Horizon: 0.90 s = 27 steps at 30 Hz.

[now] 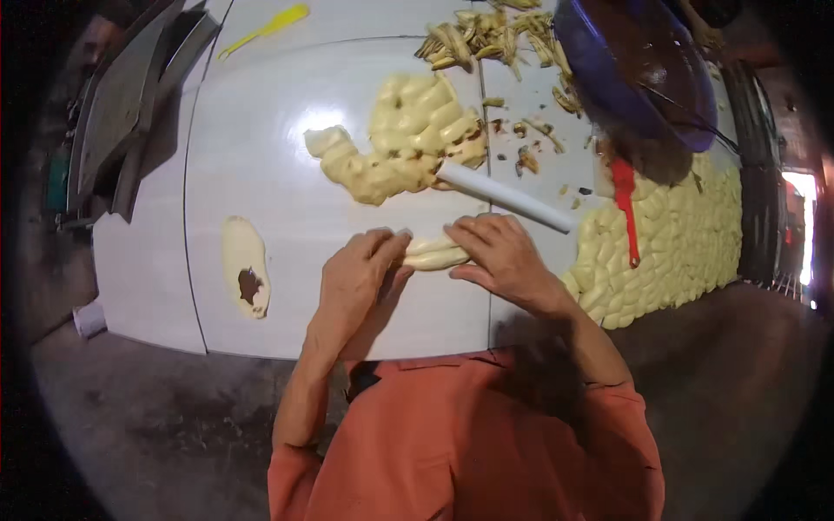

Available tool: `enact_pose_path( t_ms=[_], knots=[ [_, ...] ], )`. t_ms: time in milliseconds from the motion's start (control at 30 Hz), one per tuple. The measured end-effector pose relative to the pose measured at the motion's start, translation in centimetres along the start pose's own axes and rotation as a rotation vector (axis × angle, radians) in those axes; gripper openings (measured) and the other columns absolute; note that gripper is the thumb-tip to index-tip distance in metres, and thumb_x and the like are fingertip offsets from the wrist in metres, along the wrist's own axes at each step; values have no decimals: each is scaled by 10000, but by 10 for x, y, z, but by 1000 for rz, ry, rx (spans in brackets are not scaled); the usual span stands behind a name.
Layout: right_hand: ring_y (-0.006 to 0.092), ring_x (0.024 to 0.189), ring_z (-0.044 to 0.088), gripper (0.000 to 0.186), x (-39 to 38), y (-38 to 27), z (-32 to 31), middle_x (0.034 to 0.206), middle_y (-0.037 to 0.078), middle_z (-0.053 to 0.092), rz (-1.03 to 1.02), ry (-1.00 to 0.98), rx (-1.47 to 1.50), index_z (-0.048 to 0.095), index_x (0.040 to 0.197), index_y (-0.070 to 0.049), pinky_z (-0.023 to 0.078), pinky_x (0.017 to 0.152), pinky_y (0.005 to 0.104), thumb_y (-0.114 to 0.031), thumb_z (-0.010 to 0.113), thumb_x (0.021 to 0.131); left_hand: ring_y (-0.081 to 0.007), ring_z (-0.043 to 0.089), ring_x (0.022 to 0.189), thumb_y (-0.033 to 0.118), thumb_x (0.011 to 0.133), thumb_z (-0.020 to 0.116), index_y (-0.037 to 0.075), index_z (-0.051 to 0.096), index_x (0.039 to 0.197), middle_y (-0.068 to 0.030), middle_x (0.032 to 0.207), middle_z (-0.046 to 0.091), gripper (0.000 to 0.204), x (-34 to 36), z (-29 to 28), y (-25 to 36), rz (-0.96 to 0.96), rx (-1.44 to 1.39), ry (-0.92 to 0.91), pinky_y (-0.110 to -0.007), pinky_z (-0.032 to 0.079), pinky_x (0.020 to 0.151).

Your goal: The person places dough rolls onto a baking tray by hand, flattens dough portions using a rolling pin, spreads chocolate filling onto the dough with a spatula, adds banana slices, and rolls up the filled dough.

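Both my left hand [365, 278] and my right hand [495, 260] grip a pale, elongated piece of folded dough [427, 252] at its ends, fingers curled on it at the white table. Just beyond lie a white rolling pin [512, 195] and a cluster of yellow dough pieces [417, 113], some smeared with brown filling. To the left, a flattened dough oval [239, 234] carries a dark brown blob [250, 286].
Metal trays [122, 104] stand at the left, near a yellow spatula [261, 33]. At the back right are peels [447, 43], scraps, and a purple basin [608, 43] of brown mixture. A red utensil [624, 200] lies on many dough pieces [678, 243] along the right.
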State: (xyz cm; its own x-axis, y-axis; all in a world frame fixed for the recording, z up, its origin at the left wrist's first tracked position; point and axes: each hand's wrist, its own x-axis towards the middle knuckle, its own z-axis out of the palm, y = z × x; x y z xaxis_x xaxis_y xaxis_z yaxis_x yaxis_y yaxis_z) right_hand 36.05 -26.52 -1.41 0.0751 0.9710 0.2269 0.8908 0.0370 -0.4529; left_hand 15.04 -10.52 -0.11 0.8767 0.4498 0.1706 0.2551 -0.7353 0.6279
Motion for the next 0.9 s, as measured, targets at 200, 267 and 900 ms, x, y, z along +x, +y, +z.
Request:
enact_pose_path(
  t_ms=[200,267,900],
  knots=[
    [330,970,639,327,9,8,-2,1010,125,632,-53,-64,235,654,1132,-44,508,873,440,-143,747,834,-312,703,863,26,811,734,90,734,1126,-90,993,738,321,2,-22,-3,-12,47,-253,-407,556,762],
    [319,959,637,339,1,5,-3,1005,113,630,-66,-10,219,647,1148,-50,508,864,442,-155,743,841,-300,709,858,49,803,759,91,749,1129,-94,980,741,329,-3,-20,-1,31,47,-225,-402,553,758],
    [371,890,708,250,25,152,-78,1014,147,714,351,156,-144,755,1044,-35,564,791,459,-255,726,931,-275,678,807,93,866,818,74,749,1185,-112,1039,739,327,-54,-1,-10,-175,-10,83,-392,528,739]
  ],
)
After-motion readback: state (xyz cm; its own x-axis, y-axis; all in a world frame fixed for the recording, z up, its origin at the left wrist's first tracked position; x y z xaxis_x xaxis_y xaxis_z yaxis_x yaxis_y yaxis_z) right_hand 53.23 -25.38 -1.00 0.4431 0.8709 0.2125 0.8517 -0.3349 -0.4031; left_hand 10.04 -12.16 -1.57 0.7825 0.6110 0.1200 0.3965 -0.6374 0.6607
